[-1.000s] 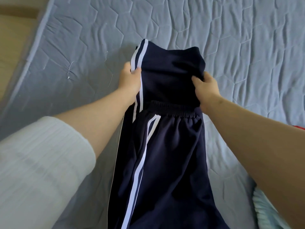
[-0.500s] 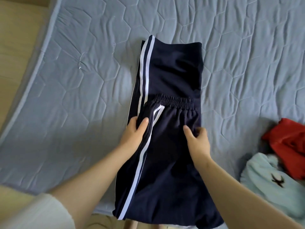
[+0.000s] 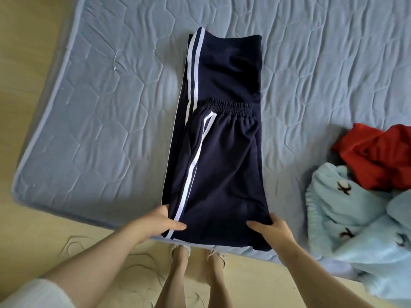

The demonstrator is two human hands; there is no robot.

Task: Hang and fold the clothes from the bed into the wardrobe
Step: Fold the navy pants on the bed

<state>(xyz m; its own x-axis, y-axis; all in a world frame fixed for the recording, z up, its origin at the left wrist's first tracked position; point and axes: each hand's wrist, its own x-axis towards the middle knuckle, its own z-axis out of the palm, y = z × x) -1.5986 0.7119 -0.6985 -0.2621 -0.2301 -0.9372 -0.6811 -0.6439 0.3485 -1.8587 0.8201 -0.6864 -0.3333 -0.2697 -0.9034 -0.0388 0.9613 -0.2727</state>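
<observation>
Navy trousers (image 3: 222, 170): hands now at near fold, lower centre of frame; 0.5 s ago they lay mid-length, just below waistband. 
Left hand (image 3: 155, 223) pinches lower-left corner, thumb on top. Right hand (image 3: 271, 232) pinches lower-right corner likewise. 
Trousers lie flat at centre of bed (image 3: 100, 107), folded once; long axis runs top to bottom of frame, gathered elastic waistband facing up-frame. 
Smooth knit, twin white side stripes at left. 
Mattress cover grey-blue, hexagon-quilted. 
Right edge: crumpled red garment (image 3: 378, 152), pale blue fleece garment (image 3: 347, 207).
</observation>
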